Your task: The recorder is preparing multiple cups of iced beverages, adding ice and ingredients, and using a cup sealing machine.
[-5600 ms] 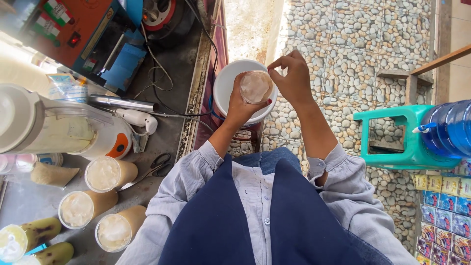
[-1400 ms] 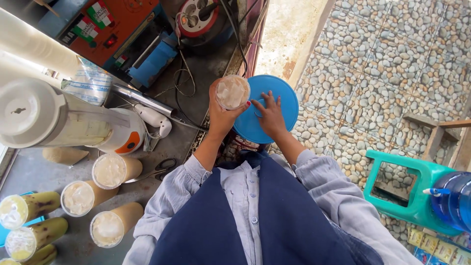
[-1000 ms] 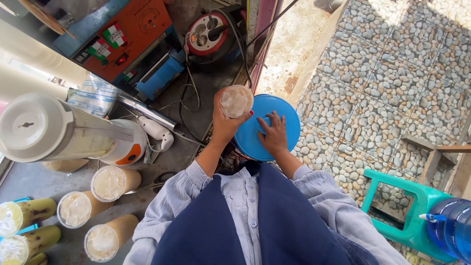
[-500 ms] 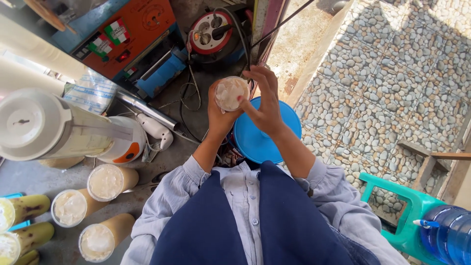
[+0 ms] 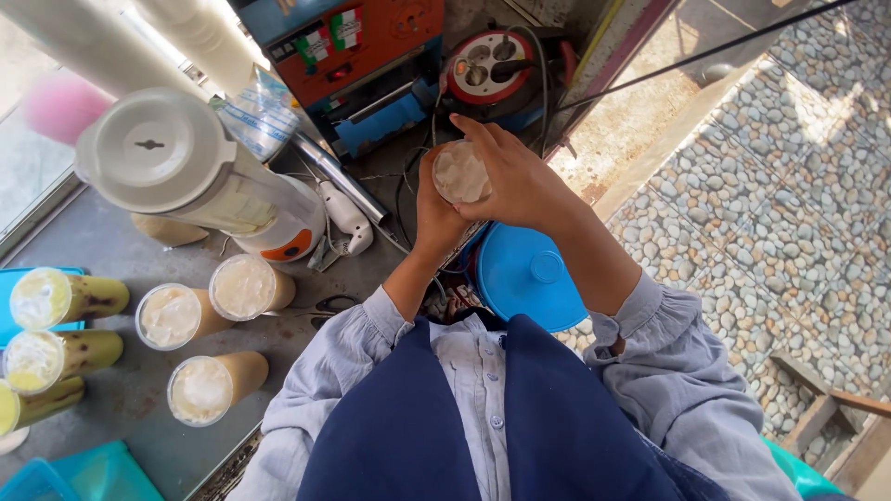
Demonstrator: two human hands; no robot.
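Note:
A clear plastic cup (image 5: 461, 173) full of ice and a pale brown drink is held up in front of me. My left hand (image 5: 436, 218) wraps around its side from below. My right hand (image 5: 520, 186) covers the cup's right side, fingers curled over the rim. Both hands hover above the counter's edge, just over the blue round lid (image 5: 527, 275) of a bucket beside the counter.
On the grey counter (image 5: 111, 399) stand three sealed iced brown cups (image 5: 243, 288), yellow-green drinks (image 5: 56, 297) at the left, a white blender (image 5: 195, 176), scissors (image 5: 325, 306), an orange and blue sealing machine (image 5: 371, 56) and a red cable reel (image 5: 497, 65). Pebbled floor (image 5: 761, 213) lies right.
My right hand has left the blue lid and come up onto the cup. Both hands and the cup have shifted toward the sealing machine; my view has swung left.

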